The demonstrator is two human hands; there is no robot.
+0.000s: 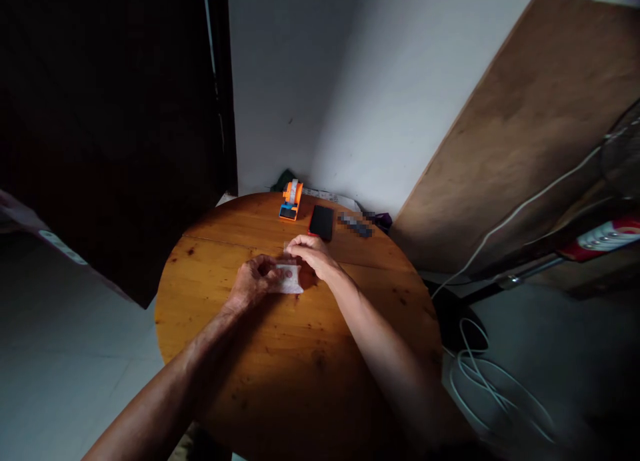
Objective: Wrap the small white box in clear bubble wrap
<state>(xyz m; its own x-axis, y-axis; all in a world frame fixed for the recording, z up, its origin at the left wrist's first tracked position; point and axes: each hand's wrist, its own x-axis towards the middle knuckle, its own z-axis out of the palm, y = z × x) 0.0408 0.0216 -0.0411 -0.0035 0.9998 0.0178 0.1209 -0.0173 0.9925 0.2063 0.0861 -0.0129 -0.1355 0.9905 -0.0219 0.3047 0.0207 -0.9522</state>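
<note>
My left hand [254, 278] pinches the left end of a small white packet [291, 284] with faint print on it, held just over the round wooden table [300, 334]. Just beyond it, my right hand [311, 250] has thumb and fingers pressed together on a small clear strip [287, 254], which looks like a piece of tape. Whether the strip touches the packet I cannot tell. Past both hands stands an orange and blue tape dispenser [293, 198] with a roll on it. A dark phone-like device with a red edge [321, 222] lies behind my right hand.
A blurred-out dark item [356, 225] lies at the table's back right. Papers [333, 198] and dark cloth-like bits sit against the wall. A brown board [525, 128] leans at the right, above a fan's red and white stand [600, 240] and a looped white cable [483, 374].
</note>
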